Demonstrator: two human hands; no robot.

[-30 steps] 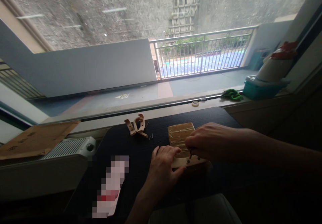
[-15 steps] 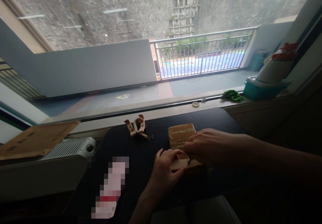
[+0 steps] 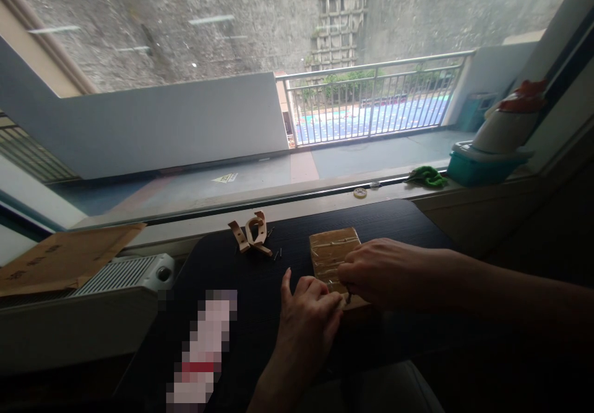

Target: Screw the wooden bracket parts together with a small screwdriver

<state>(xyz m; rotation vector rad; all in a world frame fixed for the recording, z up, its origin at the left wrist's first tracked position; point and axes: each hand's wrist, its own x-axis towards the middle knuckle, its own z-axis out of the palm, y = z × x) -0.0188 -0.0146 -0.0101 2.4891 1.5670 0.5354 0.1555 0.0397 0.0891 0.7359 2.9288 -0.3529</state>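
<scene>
A small wooden block (image 3: 332, 251) lies on the black table (image 3: 241, 277) in front of me. My left hand (image 3: 309, 317) rests against the block's near left corner, fingers curled on its edge with the forefinger raised. My right hand (image 3: 378, 272) reaches in from the right and lies over the block's near part, fingers pinched on a small dark thing that I cannot make out. Light wooden cut-out pieces (image 3: 251, 236) and a few small dark nails (image 3: 277, 254) lie farther back on the table.
A blurred white and red object (image 3: 202, 354) lies at the table's near left. A radiator (image 3: 123, 272) and brown cardboard (image 3: 60, 258) sit to the left. On the window sill are a tape roll (image 3: 359, 192), a green cloth (image 3: 429, 176) and a teal box (image 3: 485, 164).
The wooden piece at the block's near end is now mostly covered as both hands closed in on it. My left hand shifted slightly toward me and its forefinger lifted.
</scene>
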